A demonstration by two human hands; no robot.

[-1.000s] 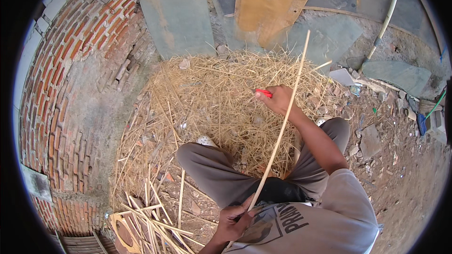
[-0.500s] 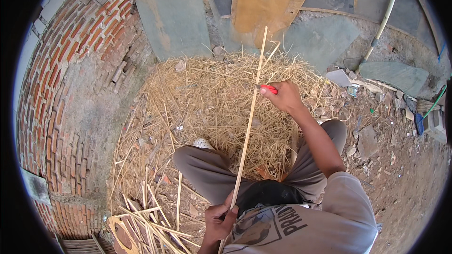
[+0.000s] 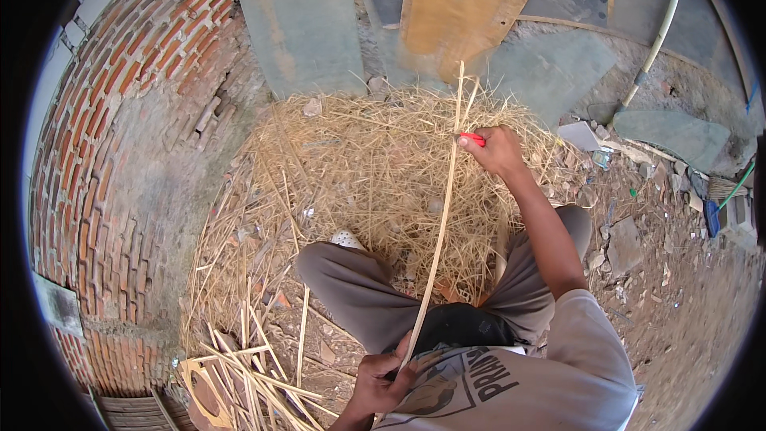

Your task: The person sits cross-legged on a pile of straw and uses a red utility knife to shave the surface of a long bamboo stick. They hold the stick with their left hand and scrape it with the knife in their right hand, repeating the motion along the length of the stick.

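Note:
A long pale strip of split bamboo or cane (image 3: 444, 231) runs from my lap up and away, bowed slightly along its length. Near my waist, my left hand (image 3: 384, 381) is closed round its lower part, thumb along the strip. Farther out, my right hand (image 3: 498, 152) grips a red-handled knife (image 3: 474, 139). The small blade lies against the strip a little below its far end and is mostly hidden. Beside that end stands a thin curled sliver (image 3: 472, 92). My crossed legs (image 3: 351, 287) lie beneath the strip.
Straw-like shavings (image 3: 351, 160) cover the ground ahead. More cut strips (image 3: 255, 383) lie in a pile at lower left. A worn brick wall (image 3: 120, 144) stands left; grey and orange panels (image 3: 471, 0) lean at the back. Rubble (image 3: 626, 243) and a pale pipe (image 3: 658, 40) are right.
The strip's far end has come slightly nearer to me, and the strip bows more. My right hand with the knife has shifted a little away and right, closer to the tip. The view has shifted slightly.

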